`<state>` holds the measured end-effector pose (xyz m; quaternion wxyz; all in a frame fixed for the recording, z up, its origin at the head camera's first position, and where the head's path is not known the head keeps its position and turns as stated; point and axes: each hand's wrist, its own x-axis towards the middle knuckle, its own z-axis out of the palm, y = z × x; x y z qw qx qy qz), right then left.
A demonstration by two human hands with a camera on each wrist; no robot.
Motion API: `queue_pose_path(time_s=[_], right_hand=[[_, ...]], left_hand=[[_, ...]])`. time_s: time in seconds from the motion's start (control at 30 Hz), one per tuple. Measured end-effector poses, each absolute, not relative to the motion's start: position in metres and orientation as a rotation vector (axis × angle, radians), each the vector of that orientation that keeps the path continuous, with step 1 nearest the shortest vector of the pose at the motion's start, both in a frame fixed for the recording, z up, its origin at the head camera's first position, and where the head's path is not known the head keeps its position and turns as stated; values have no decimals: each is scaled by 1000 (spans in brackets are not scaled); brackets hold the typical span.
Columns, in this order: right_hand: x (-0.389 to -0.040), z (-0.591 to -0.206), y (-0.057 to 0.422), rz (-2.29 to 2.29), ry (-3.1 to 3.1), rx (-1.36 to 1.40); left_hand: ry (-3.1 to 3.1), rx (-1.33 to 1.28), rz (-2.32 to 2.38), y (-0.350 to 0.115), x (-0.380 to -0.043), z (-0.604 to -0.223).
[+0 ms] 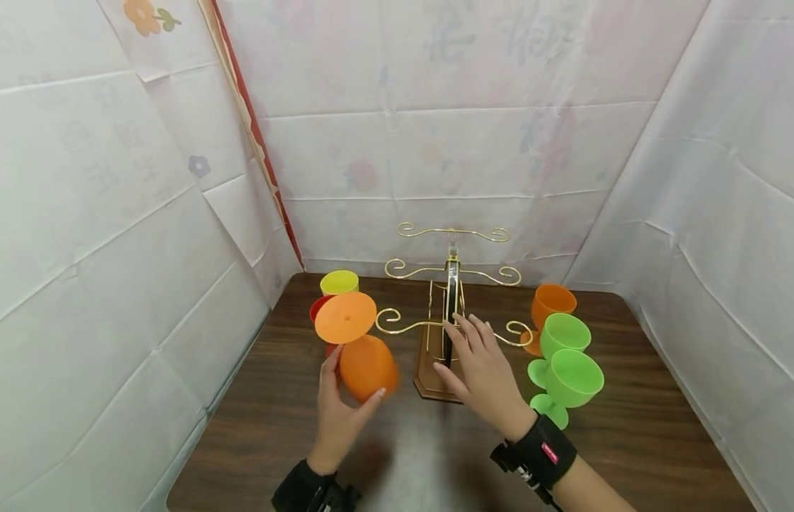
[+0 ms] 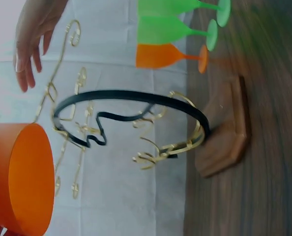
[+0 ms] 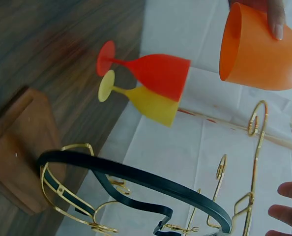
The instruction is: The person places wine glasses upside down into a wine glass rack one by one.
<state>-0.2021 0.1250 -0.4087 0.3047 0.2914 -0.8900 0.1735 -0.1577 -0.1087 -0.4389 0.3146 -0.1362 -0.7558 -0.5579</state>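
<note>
My left hand [image 1: 342, 421] grips an orange goblet [image 1: 369, 370] by its bowl, thumb on the near side and fingers on the far side. The goblet is upside down, its round foot uppermost and its mouth facing the table, as both wrist views show. In the middle stands a gold wire rack [image 1: 453, 269] with curled arms, a black curved frame [image 2: 131, 96] and a wooden base [image 1: 438, 387]. My right hand [image 1: 487, 370], fingers spread and holding nothing, is close to the rack's nearest arm and overlaps its frame in the head view.
On the right, two green goblets [image 1: 574, 378] and another orange goblet [image 1: 553, 304] stand upright in a row. At the left, a red goblet [image 3: 160, 73] and a yellow goblet [image 3: 153, 105] stand upright. White cloth [image 1: 467, 156] hangs behind and beside the dark wooden table [image 1: 256, 427].
</note>
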Motion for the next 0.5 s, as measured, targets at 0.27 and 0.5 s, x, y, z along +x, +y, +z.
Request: queue_pose_path(time_s=[0.27,0.5], right_hand=[[-214,-417,114,318,-2426,766],[-213,-421,111,286,-2454,750]], left_hand=[[-2128,-155,-1411,-116,-184,-477],[-2142,-142,-1409,-115,-197,-486]])
